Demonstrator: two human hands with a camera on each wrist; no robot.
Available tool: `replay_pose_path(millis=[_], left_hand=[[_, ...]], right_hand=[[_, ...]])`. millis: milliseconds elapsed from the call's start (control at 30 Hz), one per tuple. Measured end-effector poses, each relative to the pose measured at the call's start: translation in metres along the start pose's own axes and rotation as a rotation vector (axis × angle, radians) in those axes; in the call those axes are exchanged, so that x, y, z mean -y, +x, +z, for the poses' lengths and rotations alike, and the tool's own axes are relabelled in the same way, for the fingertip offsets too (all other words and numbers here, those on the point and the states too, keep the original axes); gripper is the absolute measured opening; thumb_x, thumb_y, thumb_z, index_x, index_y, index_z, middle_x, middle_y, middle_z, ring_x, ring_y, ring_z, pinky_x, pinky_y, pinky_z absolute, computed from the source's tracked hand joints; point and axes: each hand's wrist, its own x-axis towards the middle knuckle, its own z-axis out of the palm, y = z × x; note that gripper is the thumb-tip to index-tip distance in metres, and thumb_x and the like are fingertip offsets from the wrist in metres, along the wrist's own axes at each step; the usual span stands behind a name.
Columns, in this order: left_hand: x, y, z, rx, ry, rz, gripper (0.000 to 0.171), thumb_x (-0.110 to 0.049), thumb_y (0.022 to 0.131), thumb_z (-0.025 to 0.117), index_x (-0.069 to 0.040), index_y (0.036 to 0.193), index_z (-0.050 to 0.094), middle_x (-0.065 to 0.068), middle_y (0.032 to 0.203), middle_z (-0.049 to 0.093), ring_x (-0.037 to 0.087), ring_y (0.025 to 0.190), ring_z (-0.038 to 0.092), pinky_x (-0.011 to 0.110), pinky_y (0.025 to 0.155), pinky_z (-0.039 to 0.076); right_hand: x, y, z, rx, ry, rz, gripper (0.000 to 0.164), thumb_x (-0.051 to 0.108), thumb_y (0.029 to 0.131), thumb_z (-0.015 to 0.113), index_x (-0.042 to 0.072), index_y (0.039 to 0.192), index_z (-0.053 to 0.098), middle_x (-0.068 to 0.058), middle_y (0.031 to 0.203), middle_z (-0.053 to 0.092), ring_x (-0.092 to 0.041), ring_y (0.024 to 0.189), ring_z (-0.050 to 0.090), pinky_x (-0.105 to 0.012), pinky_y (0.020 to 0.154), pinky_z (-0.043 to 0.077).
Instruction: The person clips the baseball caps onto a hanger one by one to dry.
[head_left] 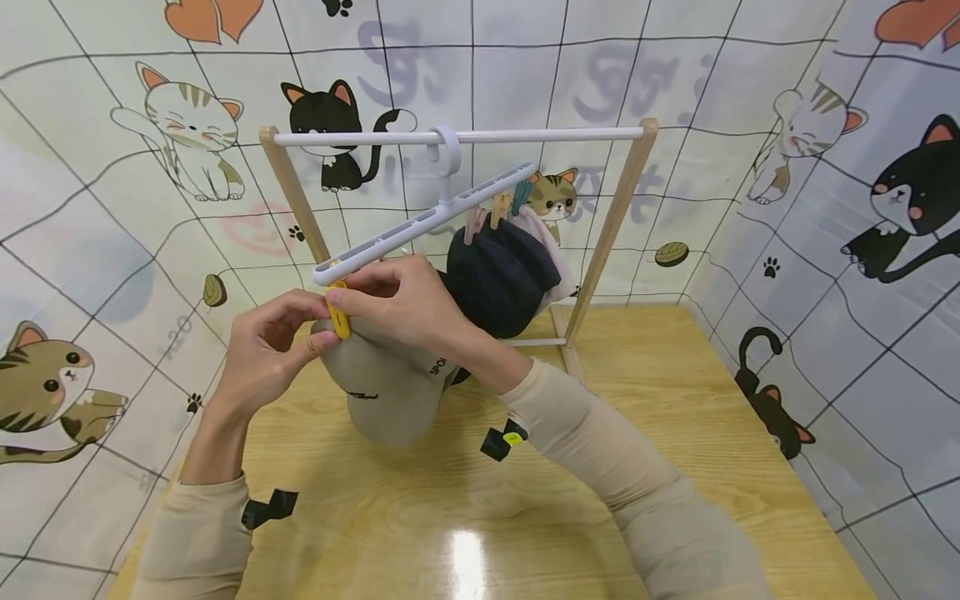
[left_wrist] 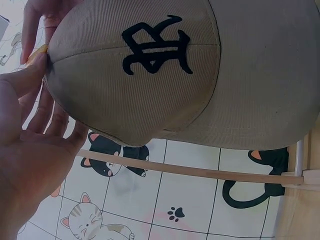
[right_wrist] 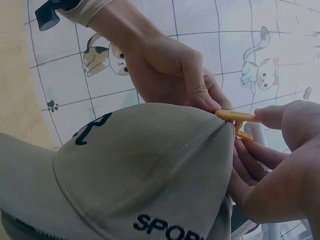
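Note:
A beige baseball cap (head_left: pixel 393 387) with dark lettering hangs by its crown below the low left end of a white hanger (head_left: pixel 427 221). At the crown's tip sits a yellow clothespin (head_left: pixel 340 312), its nose on the cap fabric in the right wrist view. My right hand (head_left: pixel 412 304) pinches the clothespin's handle end between thumb and fingers (right_wrist: pixel 270 117). My left hand (head_left: pixel 258 350) pinches the cap's top beside the clothespin's nose; its thumb (left_wrist: pixel 37 65) shows in the left wrist view. How far the clothespin bites the fabric cannot be told.
The hanger hooks over the white rail (head_left: pixel 540 135) of a wooden-sided rack (head_left: pixel 611 233), tilted with its right end high. There, several clothespins (head_left: pixel 495 210) hold a dark navy hat (head_left: pixel 502 275) and a pale pink item (head_left: pixel 551 250). The rack stands on a wooden table (head_left: pixel 675 400) before cat-printed walls.

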Motion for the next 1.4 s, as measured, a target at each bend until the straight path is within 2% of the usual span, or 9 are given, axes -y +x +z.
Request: replay_pose_path(millis=[233,433,600,733,833,967,1067,1200,1400], left_hand=[[0.000,0.001,0.000,-0.030,0.034,-0.028,0.026,0.025,0.091,0.076,0.020,0.116,0.067,-0.002,0.117,0.080,0.011,0.117,0.075,0.023,0.112,0.057],[0.003,0.000,0.005,-0.096,0.054,-0.020,0.026,0.024,0.092,0.072,0.014,0.115,0.072,-0.004,0.113,0.080,0.011,0.113,0.074,0.024,0.114,0.055],[0.004,0.000,0.012,-0.177,0.187,-0.022,0.026,0.020,0.091,0.078,0.009,0.115,0.077,-0.007,0.113,0.080,0.010,0.112,0.073,0.023,0.111,0.056],[0.005,0.000,0.016,-0.228,0.290,-0.047,0.029,0.015,0.092,0.082,0.007,0.119,0.077,-0.009,0.120,0.078,0.011,0.121,0.071,0.024,0.109,0.055],[0.008,-0.002,0.017,-0.263,0.346,-0.068,0.030,0.011,0.092,0.084,0.005,0.121,0.078,-0.010,0.126,0.074,0.011,0.125,0.068,0.025,0.104,0.054],[0.013,-0.005,0.018,-0.290,0.407,-0.093,0.029,0.007,0.094,0.085,0.005,0.122,0.079,-0.012,0.126,0.069,0.011,0.116,0.066,0.020,0.098,0.055],[0.016,-0.008,0.019,-0.299,0.414,-0.103,0.029,0.007,0.096,0.083,0.006,0.125,0.077,-0.011,0.123,0.068,0.010,0.109,0.066,0.014,0.094,0.057],[0.022,-0.009,0.021,-0.304,0.394,-0.108,0.030,0.008,0.099,0.080,0.007,0.129,0.075,-0.010,0.119,0.069,0.008,0.107,0.070,0.012,0.093,0.059],[0.029,-0.006,0.024,-0.309,0.394,-0.150,0.031,0.002,0.103,0.078,0.004,0.134,0.074,-0.013,0.118,0.069,0.006,0.111,0.072,0.013,0.095,0.059]], right_hand=[[-0.005,-0.011,-0.012,-0.028,-0.061,-0.027,0.030,0.029,0.107,0.077,0.008,0.128,0.084,-0.005,0.120,0.085,-0.012,0.105,0.081,-0.025,0.098,0.064],[-0.015,-0.028,-0.027,-0.080,-0.093,-0.075,0.030,0.022,0.107,0.078,0.005,0.131,0.082,-0.008,0.120,0.085,-0.014,0.107,0.082,-0.029,0.100,0.066],[-0.026,-0.045,-0.043,-0.116,-0.134,-0.110,0.029,0.020,0.106,0.077,0.005,0.130,0.082,-0.008,0.119,0.085,-0.016,0.107,0.081,-0.037,0.101,0.066],[-0.037,-0.059,-0.055,-0.136,-0.179,-0.120,0.028,0.019,0.106,0.077,0.006,0.130,0.082,-0.007,0.120,0.085,-0.018,0.108,0.081,-0.042,0.101,0.066],[-0.046,-0.068,-0.065,-0.165,-0.211,-0.144,0.028,0.017,0.106,0.077,0.003,0.130,0.082,-0.009,0.121,0.085,-0.022,0.109,0.081,-0.043,0.102,0.066],[-0.059,-0.078,-0.079,-0.238,-0.250,-0.186,0.026,0.012,0.106,0.077,0.000,0.128,0.081,-0.012,0.119,0.085,-0.025,0.106,0.081,-0.047,0.100,0.066],[-0.070,-0.084,-0.090,-0.295,-0.269,-0.193,0.024,0.010,0.105,0.078,0.001,0.127,0.082,-0.012,0.117,0.085,-0.025,0.104,0.081,-0.044,0.098,0.067],[-0.080,-0.095,-0.104,-0.341,-0.271,-0.168,0.024,0.009,0.105,0.078,0.000,0.127,0.081,-0.013,0.118,0.085,-0.021,0.105,0.079,-0.030,0.097,0.064],[-0.092,-0.114,-0.118,-0.387,-0.266,-0.140,0.025,0.005,0.104,0.078,-0.006,0.126,0.080,-0.018,0.117,0.085,-0.003,0.102,0.075,-0.014,0.093,0.059]])
